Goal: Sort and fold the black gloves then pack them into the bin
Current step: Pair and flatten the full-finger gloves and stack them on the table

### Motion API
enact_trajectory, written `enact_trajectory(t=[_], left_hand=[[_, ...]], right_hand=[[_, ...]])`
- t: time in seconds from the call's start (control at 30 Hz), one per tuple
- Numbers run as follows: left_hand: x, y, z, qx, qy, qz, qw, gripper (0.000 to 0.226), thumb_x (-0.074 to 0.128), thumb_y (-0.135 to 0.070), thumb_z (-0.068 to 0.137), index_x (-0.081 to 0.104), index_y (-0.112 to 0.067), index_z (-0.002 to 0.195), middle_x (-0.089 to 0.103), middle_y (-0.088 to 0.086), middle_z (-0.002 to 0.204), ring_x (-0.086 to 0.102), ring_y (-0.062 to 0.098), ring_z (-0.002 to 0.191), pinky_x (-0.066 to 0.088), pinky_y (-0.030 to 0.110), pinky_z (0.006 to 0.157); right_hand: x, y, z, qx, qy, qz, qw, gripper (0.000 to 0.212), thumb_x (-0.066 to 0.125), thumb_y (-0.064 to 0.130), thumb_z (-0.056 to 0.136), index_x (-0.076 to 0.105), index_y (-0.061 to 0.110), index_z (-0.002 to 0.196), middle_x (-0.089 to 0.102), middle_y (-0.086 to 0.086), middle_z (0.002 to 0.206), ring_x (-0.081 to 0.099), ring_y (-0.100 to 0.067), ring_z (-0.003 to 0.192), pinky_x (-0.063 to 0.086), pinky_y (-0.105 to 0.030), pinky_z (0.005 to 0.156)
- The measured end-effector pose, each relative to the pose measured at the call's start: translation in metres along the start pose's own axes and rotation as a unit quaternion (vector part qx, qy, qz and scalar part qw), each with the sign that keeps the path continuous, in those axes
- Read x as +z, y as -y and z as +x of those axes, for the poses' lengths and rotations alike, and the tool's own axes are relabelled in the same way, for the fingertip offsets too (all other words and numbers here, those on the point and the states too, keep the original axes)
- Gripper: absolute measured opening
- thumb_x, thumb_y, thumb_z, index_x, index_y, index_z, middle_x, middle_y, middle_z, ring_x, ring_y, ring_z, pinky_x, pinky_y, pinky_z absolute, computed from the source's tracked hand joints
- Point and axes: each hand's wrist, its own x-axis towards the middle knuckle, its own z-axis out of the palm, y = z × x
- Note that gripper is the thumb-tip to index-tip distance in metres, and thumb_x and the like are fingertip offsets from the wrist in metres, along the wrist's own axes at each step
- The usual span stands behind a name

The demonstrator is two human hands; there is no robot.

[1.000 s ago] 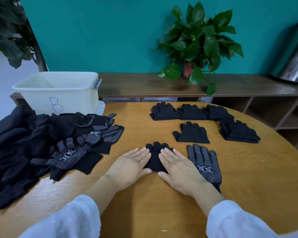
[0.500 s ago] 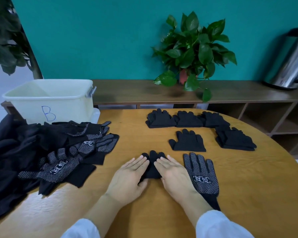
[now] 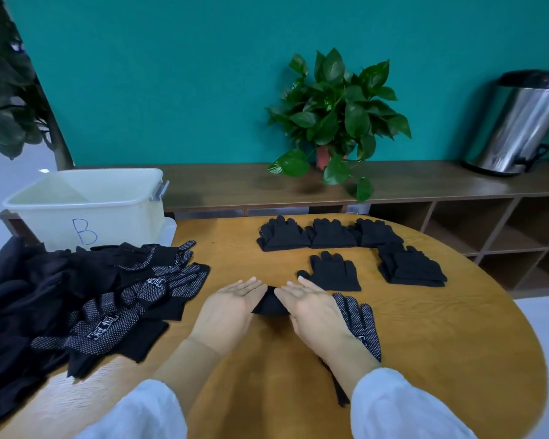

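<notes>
A plain black glove [image 3: 269, 305] is pressed flat between the left hand [image 3: 232, 308] and the right hand [image 3: 314, 312], near the middle of the table [image 3: 457, 359], toward its front edge. Both hands are laid with fingers straight, close together, palms down on the glove's sides; nothing is gripped. Most of the glove is hidden, so how far it is folded cannot be told.

Risks, as judged from here:
- The fold may spring open once the hands are lifted, since knit fabric is only pressed, not held.
- The dotted glove [image 3: 358, 324], partly under the right wrist, may be dragged along if that hand is slid.
- The loose heap of gloves [image 3: 108, 296] at the left edge overhangs toward the front; pieces could be knocked off by a sleeve.
- The folded stacks [image 3: 330, 237] toward the far edge and the single glove [image 3: 332, 272] just beyond the hands could be disturbed by a forward reach.

The bin [image 3: 86, 210] stands at the far left corner; no gloves can be seen inside it, so packing is judged not yet begun.
</notes>
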Motion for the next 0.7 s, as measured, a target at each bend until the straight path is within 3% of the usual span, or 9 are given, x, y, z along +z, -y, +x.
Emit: enact_trajectory(t=[0.07, 0.13, 0.17, 0.23, 0.33, 0.4, 0.53, 0.7], left_hand=[[-0.023, -0.009, 0.017, -0.003, 0.013, 0.013, 1.0, 0.072, 0.096, -0.006, 0.038, 0.076, -0.013, 0.107, 0.073, -0.002, 0.11, 0.069, 0.007, 0.103, 0.05, 0.02, 0.09], [-0.031, -0.013, 0.033, 0.006, 0.014, 0.045, 0.999, 0.063, 0.077, -0.007, 0.078, 0.055, -0.012, 0.137, 0.052, -0.001, 0.143, 0.048, 0.007, 0.133, 0.028, 0.015, 0.11], [-0.033, -0.015, 0.042, 0.008, 0.018, 0.042, 0.999, 0.06, 0.067, -0.006, 0.088, 0.047, -0.013, 0.143, 0.044, 0.0, 0.149, 0.041, 0.009, 0.139, 0.018, 0.015, 0.113], [-0.035, -0.019, 0.059, 0.008, 0.002, 0.037, 0.999, 0.06, 0.069, -0.005, 0.086, 0.05, -0.014, 0.142, 0.051, 0.004, 0.145, 0.047, 0.012, 0.135, 0.022, 0.019, 0.112], [-0.029, -0.026, 0.083, -0.009, 0.02, 0.038, 0.999, 0.054, 0.048, -0.015, 0.1, 0.032, -0.023, 0.152, 0.037, -0.002, 0.156, 0.039, 0.015, 0.14, 0.035, 0.028, 0.112], [-0.027, -0.031, 0.103, -0.009, 0.016, 0.032, 0.999, 0.053, 0.042, -0.016, 0.102, 0.028, -0.024, 0.153, 0.035, -0.002, 0.157, 0.037, 0.015, 0.142, 0.034, 0.029, 0.113], [-0.013, -0.035, 0.145, 0.001, 0.03, 0.034, 0.999, 0.052, 0.042, -0.012, 0.102, 0.03, -0.021, 0.153, 0.037, 0.0, 0.156, 0.039, 0.018, 0.14, 0.035, 0.032, 0.113], [0.018, -0.031, 0.189, 0.015, 0.043, 0.029, 0.999, 0.051, 0.045, -0.011, 0.101, 0.037, -0.02, 0.15, 0.042, 0.001, 0.152, 0.044, 0.022, 0.137, 0.039, 0.036, 0.11]], right_hand=[[-0.015, -0.007, 0.009, -0.004, -0.009, -0.005, 1.0, 0.048, 0.08, -0.007, 0.041, 0.073, 0.016, 0.082, 0.073, 0.005, 0.077, 0.072, -0.013, 0.089, 0.046, -0.029, 0.099], [-0.027, -0.017, 0.016, -0.005, -0.019, -0.004, 1.0, 0.049, 0.079, -0.008, 0.041, 0.073, 0.015, 0.084, 0.074, 0.004, 0.078, 0.073, -0.014, 0.089, 0.049, -0.031, 0.096], [-0.032, -0.024, 0.019, -0.001, -0.018, -0.004, 1.0, 0.049, 0.078, -0.009, 0.042, 0.073, 0.015, 0.084, 0.074, 0.004, 0.079, 0.072, -0.015, 0.09, 0.047, -0.03, 0.097], [-0.044, -0.037, 0.024, 0.013, -0.008, -0.012, 1.0, 0.045, 0.075, -0.01, 0.05, 0.072, 0.014, 0.088, 0.075, 0.001, 0.084, 0.071, -0.016, 0.096, 0.041, -0.029, 0.103], [-0.057, -0.063, 0.03, 0.029, -0.008, -0.011, 0.999, 0.041, 0.055, -0.007, 0.08, 0.066, 0.013, 0.113, 0.071, -0.002, 0.113, 0.056, -0.015, 0.124, 0.016, -0.018, 0.112], [-0.063, -0.083, 0.036, 0.033, -0.006, -0.006, 0.999, 0.042, 0.045, -0.002, 0.09, 0.06, 0.015, 0.126, 0.064, 0.0, 0.127, 0.045, -0.011, 0.134, 0.006, -0.014, 0.113], [-0.065, -0.119, 0.046, 0.048, 0.005, -0.008, 0.999, 0.045, 0.044, 0.001, 0.093, 0.056, 0.015, 0.134, 0.061, 0.0, 0.134, 0.042, -0.011, 0.136, 0.008, -0.015, 0.115], [-0.045, -0.162, 0.057, 0.069, 0.018, 0.005, 0.997, 0.042, 0.048, -0.002, 0.09, 0.062, 0.016, 0.125, 0.067, 0.002, 0.121, 0.048, -0.011, 0.132, 0.005, -0.013, 0.112]])
